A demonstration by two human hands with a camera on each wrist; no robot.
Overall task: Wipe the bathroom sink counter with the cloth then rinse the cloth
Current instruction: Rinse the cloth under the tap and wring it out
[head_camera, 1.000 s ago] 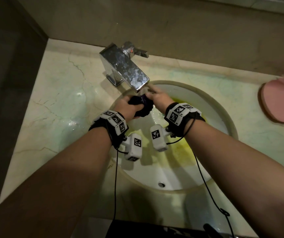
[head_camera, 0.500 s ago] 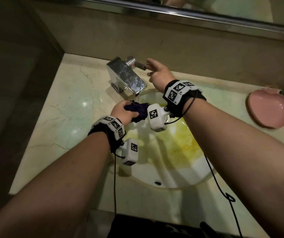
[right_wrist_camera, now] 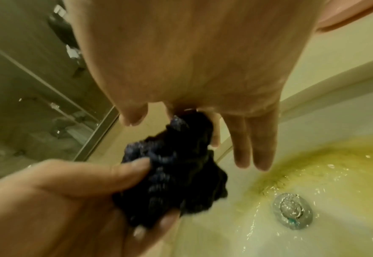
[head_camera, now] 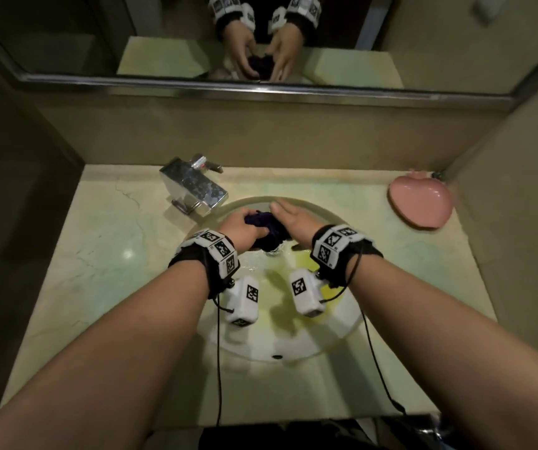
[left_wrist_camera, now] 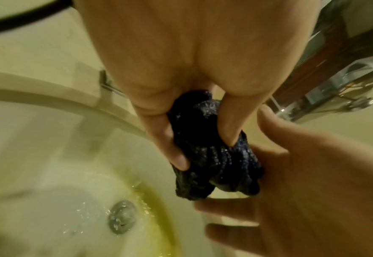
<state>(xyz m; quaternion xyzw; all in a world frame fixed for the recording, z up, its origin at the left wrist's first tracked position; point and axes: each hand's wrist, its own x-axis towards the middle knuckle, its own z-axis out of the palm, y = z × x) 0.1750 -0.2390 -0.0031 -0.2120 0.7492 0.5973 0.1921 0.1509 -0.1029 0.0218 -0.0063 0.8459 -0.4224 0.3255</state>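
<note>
A wet, dark purple cloth [head_camera: 269, 230] is bunched up over the back of the white sink basin [head_camera: 336, 323], just below the chrome faucet [head_camera: 196, 190]. My left hand [head_camera: 248, 227] grips it, thumb and fingers curled into the folds [left_wrist_camera: 214, 165]. My right hand [head_camera: 293, 219] lies against the cloth's right side with its fingers straight. The right wrist view shows those straight fingers [right_wrist_camera: 253, 144] over the cloth [right_wrist_camera: 176, 173] and my left hand [right_wrist_camera: 93, 191] squeezing it from below. Water glistens around the drain [right_wrist_camera: 292, 214].
The marble counter [head_camera: 98, 254] surrounds the basin. A pink heart-shaped dish [head_camera: 420, 203] sits at its back right corner. Walls close in on both sides, and a mirror [head_camera: 163, 43] above the backsplash reflects my hands. Yellow staining covers the basin's right side [head_camera: 306, 264].
My right hand has come back from the faucet handle to the cloth. My left hand has kept its grip. The head view has tilted up and now takes in the mirror.
</note>
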